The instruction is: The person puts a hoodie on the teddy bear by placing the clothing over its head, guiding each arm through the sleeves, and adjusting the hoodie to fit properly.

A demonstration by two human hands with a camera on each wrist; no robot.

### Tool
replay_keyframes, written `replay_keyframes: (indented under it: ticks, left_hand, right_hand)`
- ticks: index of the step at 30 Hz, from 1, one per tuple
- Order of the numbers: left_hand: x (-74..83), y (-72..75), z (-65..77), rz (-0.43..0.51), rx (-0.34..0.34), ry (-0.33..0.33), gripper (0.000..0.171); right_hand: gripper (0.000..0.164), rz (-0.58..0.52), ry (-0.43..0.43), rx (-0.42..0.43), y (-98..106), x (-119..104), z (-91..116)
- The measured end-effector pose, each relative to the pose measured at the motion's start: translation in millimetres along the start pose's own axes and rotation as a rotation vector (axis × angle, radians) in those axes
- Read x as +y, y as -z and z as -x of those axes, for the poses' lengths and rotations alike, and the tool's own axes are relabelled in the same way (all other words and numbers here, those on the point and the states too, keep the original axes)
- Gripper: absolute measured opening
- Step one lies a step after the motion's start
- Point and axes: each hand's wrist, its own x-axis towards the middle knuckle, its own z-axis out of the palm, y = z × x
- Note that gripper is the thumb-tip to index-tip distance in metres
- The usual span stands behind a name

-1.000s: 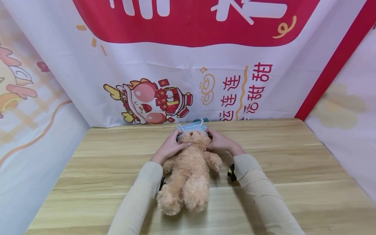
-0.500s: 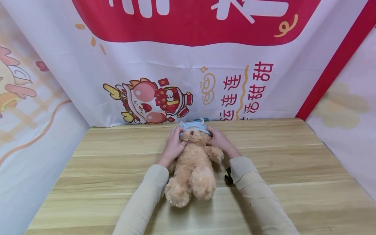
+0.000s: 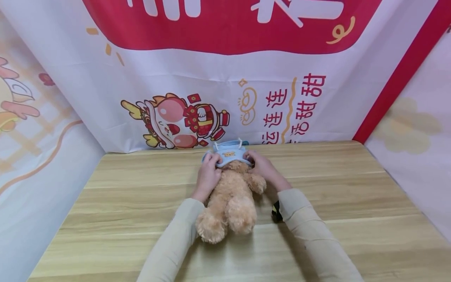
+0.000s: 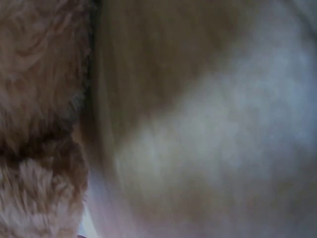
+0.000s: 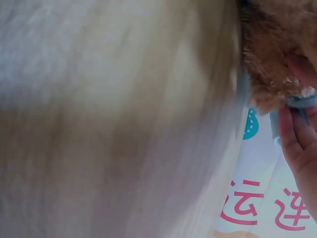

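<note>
A tan plush teddy bear (image 3: 230,192) lies on its back, legs toward the person. Over its head sits a small light blue garment (image 3: 230,154) with white cords and a little printed figure; it looks like a doll's hoodie. It hides most of the bear's face. My left hand (image 3: 208,174) pinches the garment's lower edge on the left side. On the other side my right hand (image 3: 262,168) grips the same edge, fingers bent around the cloth. In the right wrist view its fingers (image 5: 297,144) hold blue cloth beside the fur. The left wrist view shows only fur and tabletop.
The bear lies near the back of a wooden table (image 3: 352,196). A printed white and red cloth (image 3: 246,66) hangs behind the table edge, with patterned cloth walls on both sides. A dark strap (image 3: 276,212) shows at the right wrist.
The blue garment has come further down over the bear's face, and its printed figure now shows. The bear's legs have shifted slightly up and right from a second ago. Both hands stay beside the head.
</note>
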Motion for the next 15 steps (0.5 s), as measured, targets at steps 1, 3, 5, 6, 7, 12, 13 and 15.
replay_keyframes:
  ticks: [1, 3, 5, 6, 7, 12, 13, 15]
  left_hand:
    - [0.1, -0.2, 0.1, -0.013, 0.016, 0.005, 0.025]
    - [0.7, -0.2, 0.3, -0.037, 0.031, 0.033, 0.024]
    - [1.3, 0.1, 0.3, -0.062, 0.029, 0.065, 0.022]
    - [1.4, 0.6, 0.0, -0.07, 0.019, 0.081, 0.02]
    - [1.2, 1.4, -0.6, -0.078, 0.001, 0.097, 0.018]
    - [-5.4, 10.1, -3.6, -0.047, -0.166, 0.123, 0.013]
    - [-7.1, 12.5, -3.8, -0.03, -0.211, 0.129, 0.015]
    - [-9.2, 17.2, -3.6, 0.005, -0.289, 0.135, 0.022]
  right_hand:
    - [0.033, -0.02, 0.025, -0.009, 1, -1, 1]
    - [0.025, -0.044, 0.085, -0.027, 2, -1, 3]
    - [0.019, -0.047, 0.145, -0.031, 2, 1, 4]
    - [0.018, -0.05, 0.163, -0.034, 2, 2, 4]
    - [0.019, -0.052, 0.168, -0.033, 1, 3, 5]
    - [0.027, -0.17, 0.092, -0.01, -3, 7, 6]
    - [0.033, -0.196, 0.073, -0.012, -3, 7, 6]
    - [0.045, -0.235, 0.037, -0.018, -5, 7, 5]
